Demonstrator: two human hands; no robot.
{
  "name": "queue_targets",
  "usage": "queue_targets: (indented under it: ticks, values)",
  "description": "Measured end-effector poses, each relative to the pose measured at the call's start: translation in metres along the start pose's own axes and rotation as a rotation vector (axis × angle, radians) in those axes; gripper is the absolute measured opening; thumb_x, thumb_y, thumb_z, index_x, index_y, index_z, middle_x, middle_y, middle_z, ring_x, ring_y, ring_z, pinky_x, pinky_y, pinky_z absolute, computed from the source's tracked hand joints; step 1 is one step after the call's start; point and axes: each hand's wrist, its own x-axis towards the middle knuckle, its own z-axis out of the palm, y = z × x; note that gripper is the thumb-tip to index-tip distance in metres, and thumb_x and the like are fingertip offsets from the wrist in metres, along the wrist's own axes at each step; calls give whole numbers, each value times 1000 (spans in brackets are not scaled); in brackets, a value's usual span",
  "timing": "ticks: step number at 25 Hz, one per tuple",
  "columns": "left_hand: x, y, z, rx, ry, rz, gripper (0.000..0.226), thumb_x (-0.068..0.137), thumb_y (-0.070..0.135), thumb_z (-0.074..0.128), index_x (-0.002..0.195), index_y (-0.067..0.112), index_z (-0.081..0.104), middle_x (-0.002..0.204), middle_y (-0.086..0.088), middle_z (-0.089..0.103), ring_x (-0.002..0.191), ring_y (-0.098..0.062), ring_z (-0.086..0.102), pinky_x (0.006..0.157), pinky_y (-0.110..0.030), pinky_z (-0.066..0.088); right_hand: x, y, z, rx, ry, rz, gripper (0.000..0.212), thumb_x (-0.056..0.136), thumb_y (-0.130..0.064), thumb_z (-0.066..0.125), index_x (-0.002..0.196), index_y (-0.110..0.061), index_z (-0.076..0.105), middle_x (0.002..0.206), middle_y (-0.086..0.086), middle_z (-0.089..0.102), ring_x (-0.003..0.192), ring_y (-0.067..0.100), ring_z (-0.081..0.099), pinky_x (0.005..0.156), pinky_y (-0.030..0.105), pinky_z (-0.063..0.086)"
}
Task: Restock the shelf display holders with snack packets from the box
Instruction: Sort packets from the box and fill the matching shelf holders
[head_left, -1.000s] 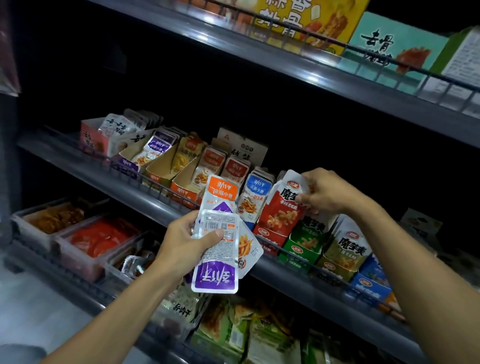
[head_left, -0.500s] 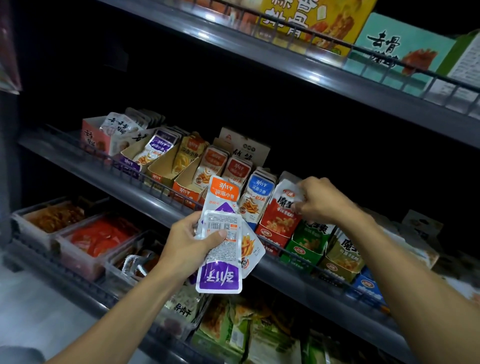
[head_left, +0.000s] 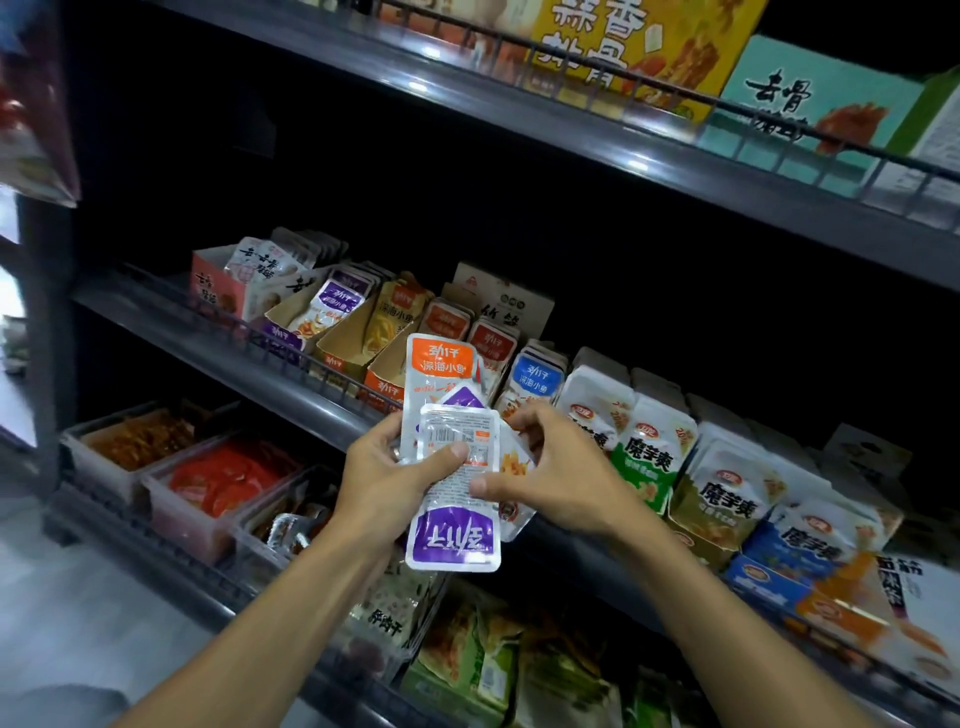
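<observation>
The left hand (head_left: 387, 480) clamps a fan of glossy foil snack packets (head_left: 453, 488) near the middle shelf; right hand (head_left: 558, 475) fingers pinch one. Peel it free singly, then match it to its cardboard display holder (head_left: 382, 382).

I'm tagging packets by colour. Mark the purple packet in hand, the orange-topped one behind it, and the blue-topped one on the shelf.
purple packet (head_left: 453, 540): head view, purple band at its lower end.
orange-topped packet (head_left: 440, 359): head view, orange label.
blue-topped packet (head_left: 536, 378): head view, blue label.
</observation>
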Motion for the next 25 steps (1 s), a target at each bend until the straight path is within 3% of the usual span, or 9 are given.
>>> queue_targets:
  ticks: [3, 5, 7, 10, 14, 18, 21, 22, 25]
  values:
    - [0, 5, -5, 4, 5, 30, 34, 76, 21, 76, 109, 14, 68, 95, -9, 76, 83, -32, 74, 74, -46, 59, 9, -1, 2, 220, -12, -6, 29, 78, -15, 81, 97, -12, 60, 97, 4, 73, 83, 17, 73, 78, 46, 60]
    - [2, 7, -10, -8, 38, 35, 32, 78, 27, 72, 107, 15, 70, 94, -7, 77, 82, -29, 74, 72, -43, 59, 11, -6, -2, 272, -46, -9, 13, 87, -6, 70, 95, -10, 60, 90, 4, 75, 81, 17, 74, 76, 40, 61]
    - [3, 8, -17, 14, 59, 49, 19, 85, 17, 69, 104, 14, 70, 90, -5, 77, 79, -23, 75, 68, -38, 60, 11, -10, -4, 318, -96, 4, 8, 94, -4, 61, 96, -11, 58, 82, 2, 76, 76, 16, 74, 65, 29, 61]
    - [2, 8, -28, 87, 76, 44, 19, 89, 3, 67, 99, 18, 71, 88, -4, 77, 79, -22, 75, 68, -37, 58, 13, -11, 1, 428, -125, 85, 7, 98, -6, 52, 100, -12, 56, 81, 4, 76, 78, 20, 74, 61, 27, 59]
    - [0, 12, -39, 128, 114, 67, 24, 87, -3, 66, 93, 20, 71, 85, -3, 77, 74, -21, 74, 66, -35, 59, 22, -11, 15, 431, 1, 121, 7, 100, -12, 52, 99, -10, 58, 87, 10, 76, 77, 23, 74, 66, 36, 58]
    - [-6, 23, -47, 143, 79, 102, 21, 84, 2, 71, 101, 14, 70, 89, -4, 77, 77, -20, 75, 62, -30, 60, 25, -23, 27, 402, -92, 99, 7, 99, -14, 54, 99, -10, 61, 88, 10, 76, 81, 25, 74, 64, 32, 55]
    - [-5, 29, -59, 162, 163, 113, 20, 83, 2, 73, 100, 14, 71, 89, -6, 77, 79, -22, 75, 69, -37, 61, 29, -30, 28, 439, 87, 119, 6, 95, -8, 58, 101, -10, 59, 89, 9, 74, 74, 19, 74, 60, 29, 57]
    - [-5, 30, -64, 170, 193, 116, 19, 84, 3, 73, 97, 15, 71, 89, -5, 77, 79, -23, 75, 71, -40, 61, 30, -31, 26, 459, 163, 95, 14, 95, -6, 59, 106, -14, 57, 86, 7, 74, 70, 18, 74, 57, 27, 57]
    - [-5, 33, -75, 207, 277, 123, 18, 84, 8, 74, 91, 23, 69, 87, -1, 77, 79, -21, 75, 76, -44, 60, 29, -33, 21, 456, 197, 15, 27, 95, -5, 58, 112, -25, 53, 75, 6, 74, 66, 21, 73, 54, 32, 56]
